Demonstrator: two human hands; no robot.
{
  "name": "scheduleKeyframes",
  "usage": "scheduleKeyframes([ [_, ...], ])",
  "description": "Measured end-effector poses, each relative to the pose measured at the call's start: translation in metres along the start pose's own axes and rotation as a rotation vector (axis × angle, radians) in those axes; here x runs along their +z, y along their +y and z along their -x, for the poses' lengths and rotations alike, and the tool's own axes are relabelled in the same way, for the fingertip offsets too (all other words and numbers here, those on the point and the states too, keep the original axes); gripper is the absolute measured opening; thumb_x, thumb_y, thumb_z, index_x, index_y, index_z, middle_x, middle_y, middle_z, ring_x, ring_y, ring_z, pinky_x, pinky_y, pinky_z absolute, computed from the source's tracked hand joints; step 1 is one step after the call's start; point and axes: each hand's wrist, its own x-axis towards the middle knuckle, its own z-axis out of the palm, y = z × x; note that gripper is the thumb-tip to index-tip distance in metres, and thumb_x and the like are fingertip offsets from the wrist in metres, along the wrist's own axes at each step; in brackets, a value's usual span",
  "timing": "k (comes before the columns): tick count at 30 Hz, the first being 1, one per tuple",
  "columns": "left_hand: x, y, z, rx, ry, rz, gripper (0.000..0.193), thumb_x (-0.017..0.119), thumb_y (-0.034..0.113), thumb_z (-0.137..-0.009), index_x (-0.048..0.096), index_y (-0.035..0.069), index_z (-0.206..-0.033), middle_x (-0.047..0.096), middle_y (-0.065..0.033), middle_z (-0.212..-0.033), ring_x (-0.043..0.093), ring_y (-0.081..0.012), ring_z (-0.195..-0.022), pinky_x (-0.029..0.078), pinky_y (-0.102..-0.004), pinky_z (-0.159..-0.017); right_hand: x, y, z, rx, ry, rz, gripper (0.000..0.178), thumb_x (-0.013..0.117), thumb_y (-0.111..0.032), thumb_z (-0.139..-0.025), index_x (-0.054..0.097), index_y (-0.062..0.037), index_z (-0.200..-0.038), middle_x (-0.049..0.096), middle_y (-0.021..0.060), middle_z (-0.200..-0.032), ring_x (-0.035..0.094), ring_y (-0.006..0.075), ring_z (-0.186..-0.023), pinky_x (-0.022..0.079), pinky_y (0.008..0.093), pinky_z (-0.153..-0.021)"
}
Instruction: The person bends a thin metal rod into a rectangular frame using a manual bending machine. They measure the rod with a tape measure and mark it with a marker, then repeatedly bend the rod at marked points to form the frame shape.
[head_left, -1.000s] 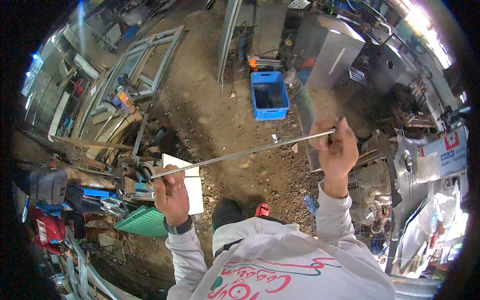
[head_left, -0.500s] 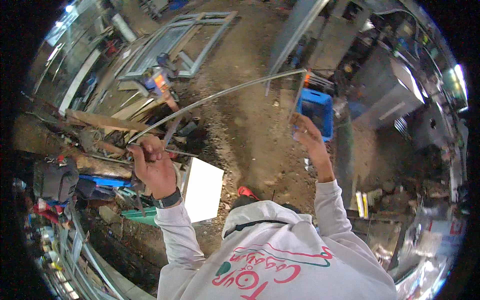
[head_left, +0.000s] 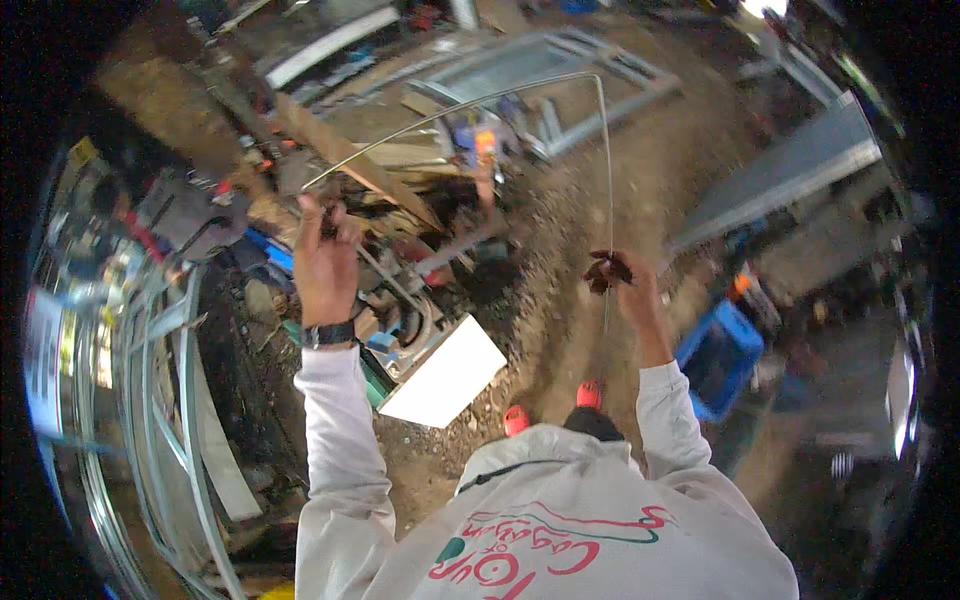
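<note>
A thin bent metal rod [head_left: 607, 160] spans between my two hands, bowing up and away from me before turning a sharp corner at its far right. My left hand [head_left: 328, 250], with a dark band at the wrist, is closed around the rod near its left bend. At the right, my right hand [head_left: 638, 290] has its fingers curled on the straight leg, whose end sticks out below them. The rod is held in the air above the ground. Motion smears the fingers of my left hand somewhat.
A white panel [head_left: 450, 375] lies near my feet, beside scrap wood and tools. To the right stands a blue crate [head_left: 720, 360], with a long grey metal panel [head_left: 790, 165] beyond it. A metal frame [head_left: 560, 80] lies ahead. Long metal bars [head_left: 150, 450] are at the left.
My view has turned left, so the crate and the metal frame now appear farther right. Both hands still hold the rod, and its right leg now hangs nearly straight toward me.
</note>
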Motion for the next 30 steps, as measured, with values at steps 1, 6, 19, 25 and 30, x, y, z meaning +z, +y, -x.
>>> scheduleKeyframes([
  [1,0.005,-0.002,-0.008,0.064,0.008,0.018,0.034,0.058,0.040,-0.098,0.057,0.009,-0.112,0.056,-0.0008,-0.090,0.048,-0.0134,-0.078,0.041,-0.0292,-0.072,-0.005,0.008,-0.021,-0.035,-0.009,-0.061,0.016,0.058,-0.007,-0.096,0.065,-0.0001,-0.108,0.070,0.0087,-0.085,0.066,0.0146,-0.075,0.051,0.0293,-0.065],
  [6,0.005,-0.037,-0.002,0.096,0.027,-0.233,0.037,0.048,0.035,-0.103,0.053,0.007,-0.126,0.064,-0.0049,-0.107,0.060,-0.0194,-0.092,0.047,-0.0348,-0.083,0.019,-0.043,-0.092,-0.124,-0.055,-0.233,0.020,0.057,-0.018,-0.099,0.063,0.0003,-0.106,0.070,0.0101,-0.087,0.065,0.0164,-0.068,0.053,0.0305,-0.061],
  [19,0.068,-0.080,0.026,0.243,0.389,-0.462,0.034,0.057,0.032,-0.100,0.066,0.002,-0.112,0.064,-0.0028,-0.090,0.062,-0.0113,-0.079,0.053,-0.0282,-0.074,-0.028,-0.051,-0.177,-0.101,-0.440,-0.384,0.028,0.053,-0.024,-0.102,0.062,-0.0022,-0.116,0.068,0.0083,-0.086,0.060,0.0137,-0.067,0.049,0.0268,-0.061],
  [25,0.062,-0.043,0.051,0.359,0.473,-0.670,0.032,0.056,0.035,-0.101,0.060,0.007,-0.084,0.047,0.0057,-0.068,0.039,-0.0039,-0.058,0.030,-0.0216,-0.052,-0.050,-0.059,-0.180,-0.135,-0.456,-0.355,0.024,0.054,-0.023,-0.101,0.063,-0.0027,-0.095,0.052,-0.0015,-0.067,0.042,0.0059,-0.054,0.030,0.0224,-0.048],
  [30,0.040,-0.012,0.072,0.317,0.562,-0.951,0.033,0.055,0.036,-0.101,0.057,0.011,-0.080,0.043,0.0073,-0.064,0.037,-0.0029,-0.056,0.025,-0.0215,-0.050,-0.104,-0.061,-0.200,-0.283,-0.339,-0.013,0.024,0.056,-0.026,-0.100,0.064,-0.0039,-0.093,0.052,-0.0030,-0.065,0.042,0.0054,-0.053,0.031,0.0223,-0.047],
])
